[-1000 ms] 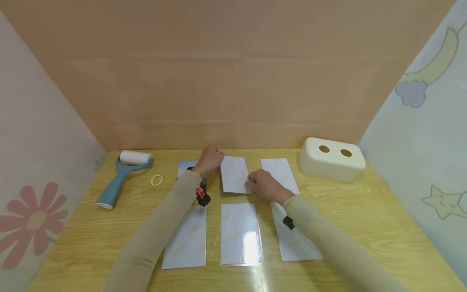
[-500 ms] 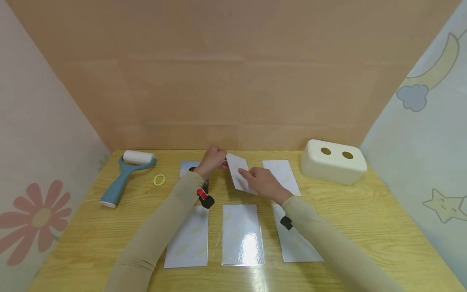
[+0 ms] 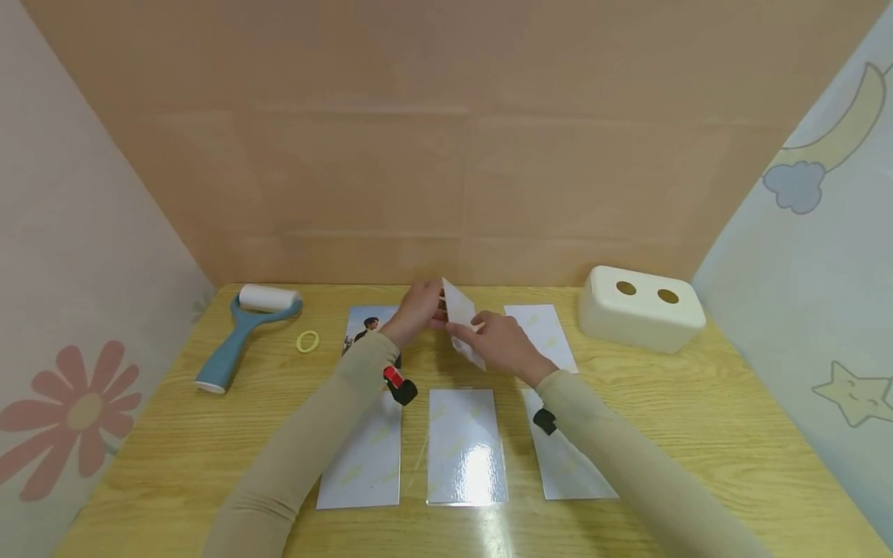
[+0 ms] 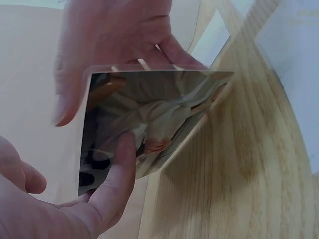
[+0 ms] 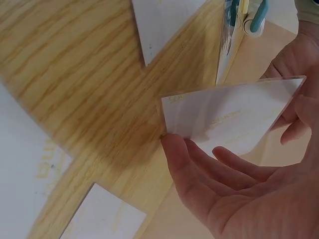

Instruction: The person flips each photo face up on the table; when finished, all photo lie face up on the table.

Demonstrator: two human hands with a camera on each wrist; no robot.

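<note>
In the head view, a photo card (image 3: 462, 314) stands tilted on edge above the table, its white back toward my right hand (image 3: 505, 345). The left wrist view shows its glossy picture side (image 4: 144, 109), with a finger of my left hand (image 4: 94, 206) on it. My left hand (image 3: 416, 306) holds the far left side of the card. My right thumb and fingers hold its near right edge, seen also in the right wrist view around the card's white back (image 5: 224, 119). A picture-up photo card (image 3: 366, 322) lies partly under my left forearm.
White-backed cards lie near: left (image 3: 366, 465), middle (image 3: 460, 434), right (image 3: 568, 465), and far right (image 3: 540, 333). A blue-handled roller (image 3: 233, 341) and yellow ring (image 3: 308, 341) lie at the left. A white box with two holes (image 3: 638, 318) stands right, before the brown back wall (image 3: 460, 155).
The card has gone from lying nearly flat, white side up, to standing tilted on edge. My left hand has shifted slightly right, uncovering more of the picture-up card. My right hand has changed its hold.
</note>
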